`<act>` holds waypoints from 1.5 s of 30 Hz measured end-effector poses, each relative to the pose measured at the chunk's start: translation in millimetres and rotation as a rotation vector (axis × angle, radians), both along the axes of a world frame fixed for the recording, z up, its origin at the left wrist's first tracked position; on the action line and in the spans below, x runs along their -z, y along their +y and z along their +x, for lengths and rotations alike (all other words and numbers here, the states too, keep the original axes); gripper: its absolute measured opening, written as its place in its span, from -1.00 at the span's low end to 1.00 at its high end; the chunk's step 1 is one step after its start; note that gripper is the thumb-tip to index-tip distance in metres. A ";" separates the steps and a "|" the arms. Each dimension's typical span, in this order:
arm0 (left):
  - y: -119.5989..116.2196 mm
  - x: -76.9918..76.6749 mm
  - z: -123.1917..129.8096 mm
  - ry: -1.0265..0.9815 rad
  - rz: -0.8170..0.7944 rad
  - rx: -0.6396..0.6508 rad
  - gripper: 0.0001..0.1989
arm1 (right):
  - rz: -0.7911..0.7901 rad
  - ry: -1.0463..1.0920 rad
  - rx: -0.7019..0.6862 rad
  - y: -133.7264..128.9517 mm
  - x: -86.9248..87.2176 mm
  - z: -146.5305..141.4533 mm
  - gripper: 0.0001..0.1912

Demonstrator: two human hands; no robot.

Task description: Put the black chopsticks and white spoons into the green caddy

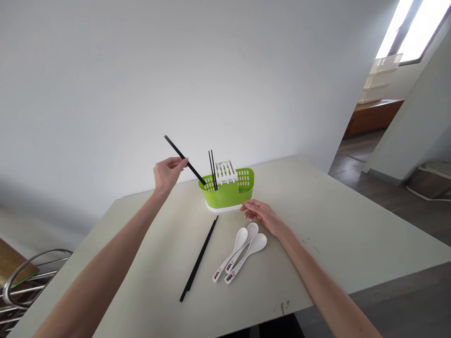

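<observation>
My left hand (pixel 167 176) pinches a pair of black chopsticks (pixel 175 149) between thumb and fingers. They slant down to the right, and their lower ends reach the left end of a green cutlery holder (pixel 229 199). Two thin black chopsticks (pixel 213 170) stand nearly upright inside that holder, beside its raised white slotted rack (pixel 226 172). By the holder's front right corner is my right hand (pixel 262 215), empty, its fingers loosely bent and apart. Its fingertips are close to the holder's white base; whether they touch it I cannot tell.
More black chopsticks (pixel 199 260) lie slanted on the pale table (pixel 151 281). Three white spoons (pixel 240 238) lie close together, right of them. A grey wall (pixel 176 84) rises behind the table. A metal-framed rack or chair (pixel 28 281) is at lower left.
</observation>
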State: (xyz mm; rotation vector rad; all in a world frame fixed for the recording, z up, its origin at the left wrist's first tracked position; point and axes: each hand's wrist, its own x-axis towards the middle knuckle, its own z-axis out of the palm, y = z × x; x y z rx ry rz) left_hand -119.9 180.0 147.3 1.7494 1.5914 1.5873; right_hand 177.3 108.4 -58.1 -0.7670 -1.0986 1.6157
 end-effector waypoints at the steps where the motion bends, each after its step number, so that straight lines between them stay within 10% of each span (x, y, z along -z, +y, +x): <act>1: 7.8 7.1 1.4 0.076 -0.033 -0.010 -0.67 | -0.001 0.000 -0.001 0.4 0.3 0.2 -0.65; 10: 38.3 51.1 20.0 0.304 -0.252 0.006 -0.73 | 0.003 0.004 0.003 2.8 -1.4 0.3 -0.65; 34: 61.2 52.8 32.9 0.433 -0.393 0.048 -0.71 | -0.026 0.037 -0.009 8.7 -1.2 -2.0 -0.64; 45: 55.5 69.3 30.3 0.536 -0.174 0.047 -0.64 | -0.026 0.023 0.000 9.0 2.5 -1.9 -0.64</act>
